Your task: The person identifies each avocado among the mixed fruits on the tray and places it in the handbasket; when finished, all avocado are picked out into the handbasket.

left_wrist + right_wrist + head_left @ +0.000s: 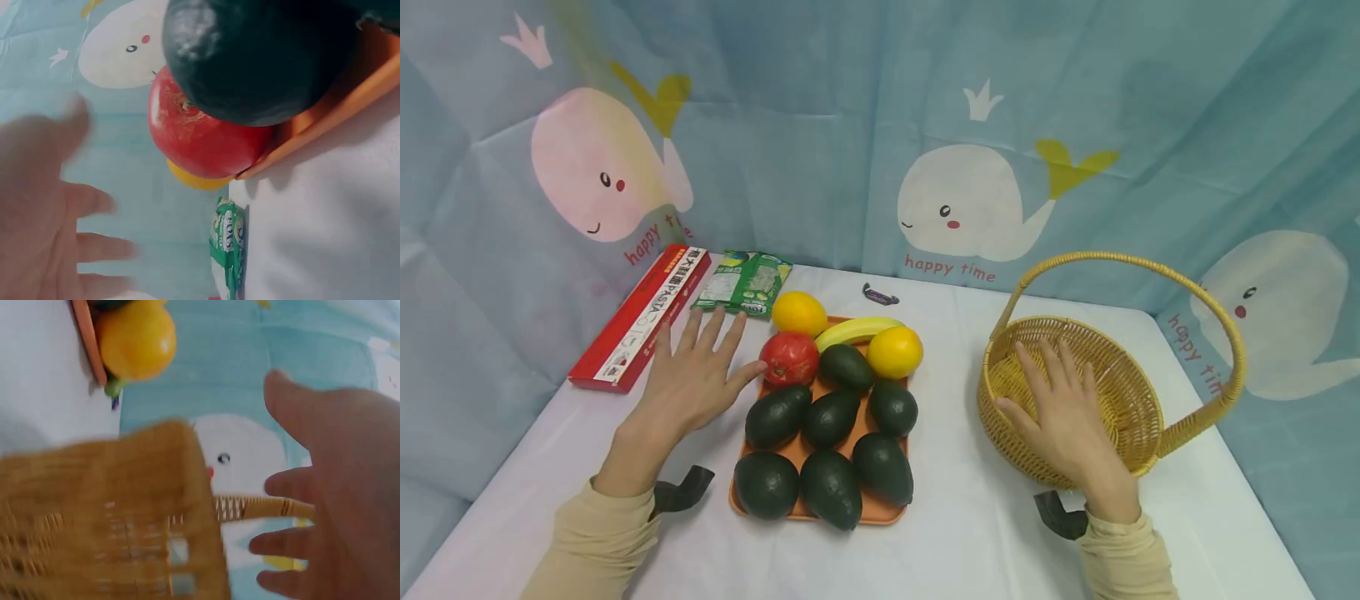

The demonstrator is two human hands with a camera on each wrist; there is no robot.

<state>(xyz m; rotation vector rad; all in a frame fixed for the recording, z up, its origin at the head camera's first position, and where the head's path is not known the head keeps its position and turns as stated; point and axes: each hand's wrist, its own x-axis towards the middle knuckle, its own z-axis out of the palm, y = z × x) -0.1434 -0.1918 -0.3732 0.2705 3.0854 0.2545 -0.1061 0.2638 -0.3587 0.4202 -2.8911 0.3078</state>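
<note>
My left hand (692,383) is spread with straight fingers, just left of an orange tray (880,510). Its thumb tip overlaps a red pomegranate (789,359) in the head view, while the left wrist view shows the hand apart from the fruit. On the tray lie several dark green avocados (831,488), a banana (857,332) and two yellow-orange round fruits, one being the right-hand fruit (895,352). My right hand (1063,412), fingers also straight and holding nothing, hovers over a wicker basket (1000,433) with a tall handle (1150,265).
A red pasta box (640,321) lies at the left, with a green snack packet (743,283) beside it. Behind the tray is a small purple wrapped candy (880,295). A blue curtain (820,167) with whale prints encloses the white table (955,517).
</note>
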